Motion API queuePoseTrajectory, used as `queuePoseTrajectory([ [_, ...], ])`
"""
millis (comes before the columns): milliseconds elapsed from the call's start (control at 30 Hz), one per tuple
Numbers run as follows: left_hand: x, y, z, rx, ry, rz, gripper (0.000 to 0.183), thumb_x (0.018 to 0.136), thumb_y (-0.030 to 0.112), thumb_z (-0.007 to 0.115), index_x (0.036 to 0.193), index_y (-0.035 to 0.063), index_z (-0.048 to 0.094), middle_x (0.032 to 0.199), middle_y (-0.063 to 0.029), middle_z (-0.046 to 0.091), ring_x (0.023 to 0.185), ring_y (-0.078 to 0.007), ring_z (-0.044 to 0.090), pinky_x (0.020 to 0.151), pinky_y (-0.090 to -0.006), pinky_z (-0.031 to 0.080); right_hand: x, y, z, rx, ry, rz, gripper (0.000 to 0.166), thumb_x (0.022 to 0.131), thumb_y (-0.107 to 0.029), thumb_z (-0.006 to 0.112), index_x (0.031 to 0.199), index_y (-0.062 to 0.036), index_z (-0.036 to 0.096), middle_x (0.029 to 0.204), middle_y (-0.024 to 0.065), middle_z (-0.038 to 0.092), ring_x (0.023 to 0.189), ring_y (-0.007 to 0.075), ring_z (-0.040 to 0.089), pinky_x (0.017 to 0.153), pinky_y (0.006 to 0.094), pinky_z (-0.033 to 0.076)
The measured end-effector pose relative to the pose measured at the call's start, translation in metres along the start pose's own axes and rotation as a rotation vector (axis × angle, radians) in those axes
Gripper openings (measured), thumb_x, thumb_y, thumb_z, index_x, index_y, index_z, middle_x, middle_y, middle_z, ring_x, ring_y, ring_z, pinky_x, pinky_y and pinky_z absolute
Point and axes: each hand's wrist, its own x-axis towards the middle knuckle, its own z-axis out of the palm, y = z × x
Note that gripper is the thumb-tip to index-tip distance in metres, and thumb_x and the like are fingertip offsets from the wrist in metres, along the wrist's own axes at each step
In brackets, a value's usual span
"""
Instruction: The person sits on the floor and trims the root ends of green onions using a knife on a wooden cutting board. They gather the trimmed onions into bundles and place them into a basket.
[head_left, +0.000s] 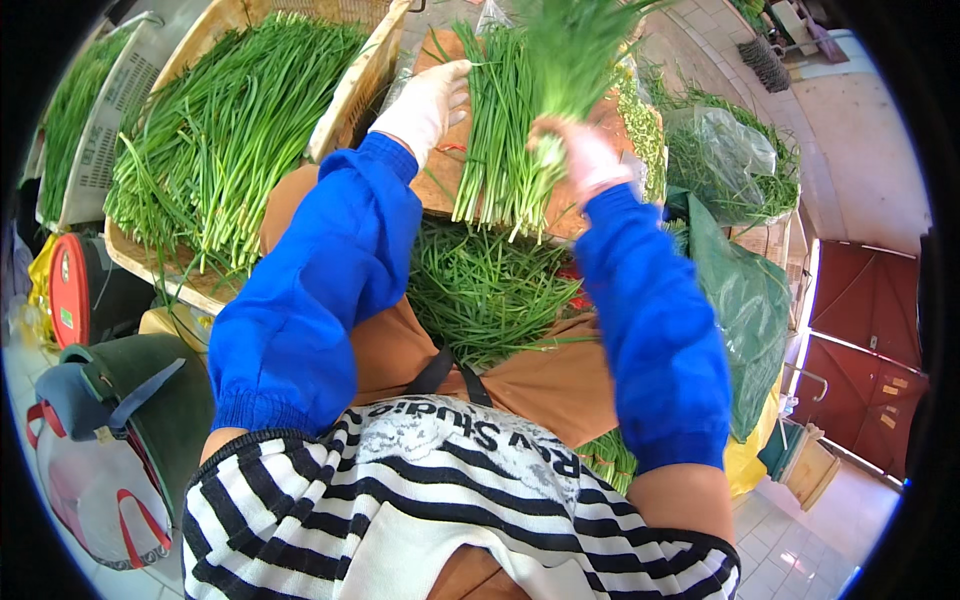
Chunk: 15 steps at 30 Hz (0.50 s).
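Note:
My left hand (427, 105), in a white glove, is at the left edge of a layer of green garlic chives (491, 142). Its fingers are loosely apart, and a thin leaf lies by one fingertip. The layer rests on a brown wooden board (435, 176), pale stem ends towards me. My gloved right hand (581, 154) grips a bunch of chives (566, 75) by its stems, above the right part of the layer. The bunch's leaves fan upward and are blurred by motion. A red tie (450, 148) lies on the board near my left hand.
A crate (330, 135) heaped with chives stands at left, another (94, 112) beyond it. Loose leaves (487, 289) pile below the board. Trimmings (643, 127) line its right edge. A plastic bag (724, 154) and green sheet (739, 300) are at right; a dark green bucket (161, 397) is lower left.

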Motion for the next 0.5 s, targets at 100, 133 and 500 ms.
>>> queuePoseTrajectory([
  [100, 0.008, -0.015, 0.008, 0.459, -0.204, 0.207, 0.057, 0.085, 0.038, 0.059, 0.135, 0.0144, 0.042, 0.141, -0.0091, 0.04, 0.13, -0.0253, 0.035, 0.104, -0.0416, 0.028, 0.035, 0.089, 0.015, -0.369, 0.321, 0.238, 0.035, 0.072, -0.028, 0.068, 0.09, 0.0015, 0.067, 0.1, 0.0185, 0.064, 0.089, 0.0268, 0.059, 0.077, 0.0352, 0.047],
  [133, 0.021, -0.033, 0.012, 0.451, -0.233, 0.305, 0.053, 0.084, 0.034, 0.06, 0.131, 0.01, 0.048, 0.13, -0.0139, 0.052, 0.125, -0.027, 0.043, 0.105, -0.0358, 0.03, 0.031, 0.087, 0.018, -0.296, 0.268, 0.258, 0.042, 0.071, -0.028, 0.07, 0.101, 0.0008, 0.063, 0.108, 0.0176, 0.06, 0.096, 0.0257, 0.056, 0.079, 0.0362, 0.046],
  [500, 0.041, -0.112, 0.016, 0.99, -0.292, 0.416, 0.062, 0.089, 0.048, 0.05, 0.142, 0.0242, 0.031, 0.149, -0.0256, 0.007, 0.138, -0.0402, 0.009, 0.111, -0.0455, 0.015, -0.077, 0.085, -0.043, -0.908, -0.25, -0.094, 0.041, 0.083, -0.042, 0.058, 0.105, -0.008, 0.065, 0.099, 0.0121, 0.067, 0.095, 0.0265, 0.062, 0.086, 0.0354, 0.047],
])
